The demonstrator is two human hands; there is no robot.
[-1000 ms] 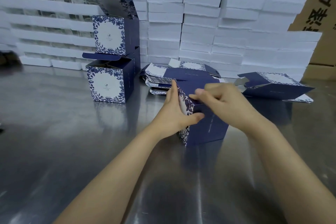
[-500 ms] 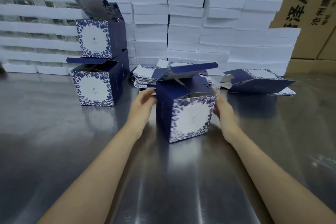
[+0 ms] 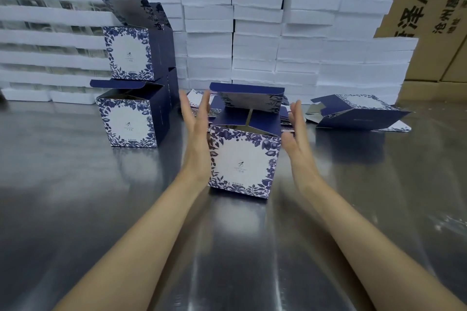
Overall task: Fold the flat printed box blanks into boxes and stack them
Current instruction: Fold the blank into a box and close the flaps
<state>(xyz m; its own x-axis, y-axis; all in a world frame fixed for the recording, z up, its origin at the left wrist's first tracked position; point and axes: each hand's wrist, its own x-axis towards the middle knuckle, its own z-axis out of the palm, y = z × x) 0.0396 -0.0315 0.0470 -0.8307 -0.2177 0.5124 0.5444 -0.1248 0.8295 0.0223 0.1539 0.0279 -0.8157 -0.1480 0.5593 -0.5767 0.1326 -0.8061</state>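
A folded box (image 3: 242,164), navy with a white floral front, stands upright on the steel table (image 3: 75,209), its lid flap raised at the back. My left hand (image 3: 197,131) lies flat along the box's left side with fingers straight. My right hand (image 3: 297,139) hovers just off its right side, fingers spread. Two finished boxes sit stacked at the left, the upper box (image 3: 129,53) on the lower box (image 3: 129,124), both with lids open. A pile of flat blanks (image 3: 213,108) lies behind the box, mostly hidden by it and by my hands.
A half-opened blank (image 3: 353,113) lies on its side at the right. Stacks of white foam trays (image 3: 252,33) form a wall along the table's back. Brown cartons (image 3: 429,7) stand behind them.
The box was turned from lying on its side under my fingers to standing upright with its printed front toward me. Both hands have let go of its sides and straightened their fingers.
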